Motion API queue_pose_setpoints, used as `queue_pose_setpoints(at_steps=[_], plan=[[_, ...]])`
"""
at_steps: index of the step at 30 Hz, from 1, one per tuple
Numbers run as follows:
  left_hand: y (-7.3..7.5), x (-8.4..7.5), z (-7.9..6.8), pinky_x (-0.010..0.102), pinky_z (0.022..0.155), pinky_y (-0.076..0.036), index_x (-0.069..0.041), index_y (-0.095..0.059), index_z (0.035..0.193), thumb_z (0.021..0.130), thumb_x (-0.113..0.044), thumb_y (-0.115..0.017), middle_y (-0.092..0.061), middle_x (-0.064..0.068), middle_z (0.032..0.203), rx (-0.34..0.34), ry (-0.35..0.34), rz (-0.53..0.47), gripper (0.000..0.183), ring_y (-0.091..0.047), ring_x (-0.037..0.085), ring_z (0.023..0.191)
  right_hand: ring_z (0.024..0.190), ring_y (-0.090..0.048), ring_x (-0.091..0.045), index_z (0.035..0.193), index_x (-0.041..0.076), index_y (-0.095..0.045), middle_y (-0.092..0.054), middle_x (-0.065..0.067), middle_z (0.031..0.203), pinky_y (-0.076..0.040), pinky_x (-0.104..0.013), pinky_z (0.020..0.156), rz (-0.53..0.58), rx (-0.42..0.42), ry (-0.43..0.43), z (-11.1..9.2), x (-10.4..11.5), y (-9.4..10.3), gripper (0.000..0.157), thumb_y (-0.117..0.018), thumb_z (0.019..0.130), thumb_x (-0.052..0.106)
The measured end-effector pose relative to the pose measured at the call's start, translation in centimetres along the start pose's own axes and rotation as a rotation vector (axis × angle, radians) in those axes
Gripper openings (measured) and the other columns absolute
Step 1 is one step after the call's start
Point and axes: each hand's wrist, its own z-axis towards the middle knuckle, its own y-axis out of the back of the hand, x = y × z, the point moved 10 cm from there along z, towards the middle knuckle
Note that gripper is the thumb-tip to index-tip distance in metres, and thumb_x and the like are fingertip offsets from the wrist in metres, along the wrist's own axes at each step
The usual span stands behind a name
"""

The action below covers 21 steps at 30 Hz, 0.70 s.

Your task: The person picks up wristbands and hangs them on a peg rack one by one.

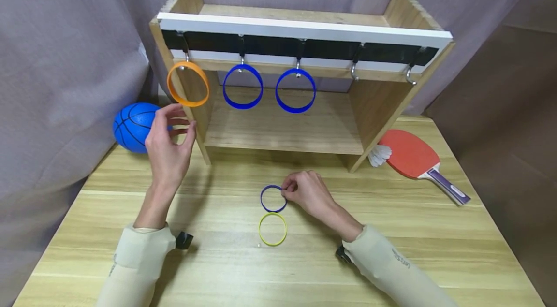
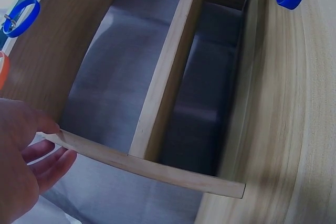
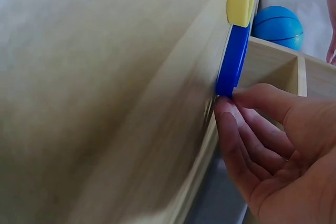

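Note:
My right hand (image 1: 310,193) pinches the right rim of a blue ring (image 1: 261,198) at the tabletop between thumb and fingertips. In the right wrist view this blue ring (image 3: 233,59) stands edge-on, partly behind the thumb. A yellow ring (image 1: 260,233) lies against its near side. My left hand (image 1: 169,150) hovers by the shelf's left side panel, below a hanging orange ring (image 1: 206,87), its fingers loosely bent with no ring between them. In the left wrist view the left hand (image 2: 26,156) overlaps the panel's edge (image 2: 152,169); whether it touches, I cannot tell.
The wooden shelf (image 1: 283,128) carries a row of hooks. Two more blue rings (image 1: 242,106) hang there; two hooks (image 1: 354,72) at the right hold nothing. A blue ball (image 1: 132,128) sits left, a shuttlecock (image 1: 380,155) and red paddle (image 1: 409,152) right.

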Motion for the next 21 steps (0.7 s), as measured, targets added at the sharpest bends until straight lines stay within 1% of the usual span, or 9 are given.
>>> queue_pose_setpoints(at_steps=[2, 5, 8, 10, 12, 15, 16, 18, 21], plan=[[0.0, 0.1, 0.0, 0.034, 0.071, -0.061, -0.003, -0.061, 0.120, 0.083, 0.000, -0.076, -0.067, 0.008, 0.106, 0.000, 0.001, 0.000, 0.041, -0.067, 0.025, 0.090, 0.060, -0.058, 0.001, 0.078, 0.014, -0.075, -0.064, 0.012, 0.066, -0.053, -0.023, 0.061, 0.017, -0.025, 0.003, -0.1, 0.1, 0.2, 0.006, -0.078, 0.078, 0.009], [0.0, 0.2, 0.0, 0.030, 0.071, -0.061, -0.003, -0.061, 0.120, 0.082, 0.000, -0.076, -0.067, 0.009, 0.106, -0.001, -0.002, 0.003, 0.041, -0.067, 0.026, 0.090, 0.061, -0.060, -0.001, 0.080, 0.012, -0.075, -0.066, 0.010, 0.068, -0.054, -0.019, 0.057, 0.078, -0.074, 0.008, -0.2, 0.4, 0.9, 0.007, -0.075, 0.079, 0.005], [0.0, 0.3, -0.1, 0.023, 0.071, -0.059, -0.003, -0.061, 0.120, 0.082, 0.000, -0.076, -0.067, 0.009, 0.106, -0.003, -0.005, 0.014, 0.041, -0.067, 0.024, 0.090, 0.062, -0.061, -0.003, 0.082, 0.010, -0.075, -0.067, 0.007, 0.071, -0.055, -0.017, 0.055, 0.149, -0.124, 0.025, -0.3, 1.0, 1.8, 0.008, -0.074, 0.080, 0.003], [0.0, 0.4, -0.2, 0.017, 0.072, -0.057, -0.003, -0.061, 0.121, 0.082, 0.001, -0.076, -0.067, 0.009, 0.107, -0.004, -0.004, 0.024, 0.042, -0.067, 0.023, 0.090, 0.063, -0.061, -0.004, 0.084, 0.009, -0.075, -0.068, 0.006, 0.073, -0.055, -0.017, 0.055, 0.170, -0.169, 0.057, -0.5, 1.6, 2.7, 0.009, -0.075, 0.080, 0.001], [-0.1, 0.3, -0.3, 0.013, 0.072, -0.055, -0.002, -0.060, 0.120, 0.082, 0.002, -0.076, -0.067, 0.010, 0.107, -0.004, 0.001, 0.029, 0.042, -0.066, 0.023, 0.090, 0.064, -0.061, -0.005, 0.086, 0.009, -0.074, -0.068, 0.004, 0.075, -0.056, -0.018, 0.055, 0.175, -0.233, 0.121, -0.9, 2.5, 4.2, 0.010, -0.076, 0.080, 0.000], [-0.1, -0.2, -0.3, 0.012, 0.072, -0.055, 0.001, -0.060, 0.119, 0.082, 0.006, -0.075, -0.066, 0.012, 0.106, -0.002, 0.005, 0.029, 0.040, -0.066, 0.023, 0.090, 0.066, -0.063, -0.009, 0.087, 0.007, -0.074, -0.069, 0.001, 0.078, -0.057, -0.022, 0.054, 0.138, -0.384, 0.268, -2.0, 4.7, 7.7, 0.010, -0.075, 0.080, 0.000], [-0.1, -0.7, -0.3, 0.014, 0.071, -0.056, 0.003, -0.059, 0.118, 0.081, 0.007, -0.074, -0.066, 0.014, 0.105, -0.002, -0.004, 0.028, 0.040, -0.066, 0.025, 0.089, 0.067, -0.064, -0.012, 0.087, 0.005, -0.074, -0.070, 0.000, 0.079, -0.057, -0.024, 0.053, 0.117, -0.446, 0.327, -2.5, 5.6, 9.2, 0.009, -0.074, 0.080, -0.001], [0.1, -1.8, -0.2, 0.014, 0.071, -0.056, 0.006, -0.059, 0.116, 0.081, 0.010, -0.073, -0.066, 0.017, 0.104, -0.007, -0.014, 0.019, 0.038, -0.066, 0.027, 0.089, 0.069, -0.066, -0.017, 0.088, 0.003, -0.074, -0.071, -0.003, 0.081, -0.057, -0.025, 0.054, 0.064, -0.576, 0.421, -3.5, 7.4, 12.6, 0.007, -0.072, 0.081, 0.001], [0.3, -3.4, 0.0, 0.012, 0.072, -0.055, 0.009, -0.058, 0.115, 0.081, 0.012, -0.071, -0.065, 0.021, 0.102, -0.013, -0.041, 0.013, 0.037, -0.066, 0.033, 0.087, 0.069, -0.066, -0.022, 0.087, 0.000, -0.075, -0.072, -0.008, 0.083, -0.054, -0.023, 0.059, 0.005, -0.789, 0.496, -5.2, 9.6, 17.9, 0.007, -0.071, 0.081, 0.001]])
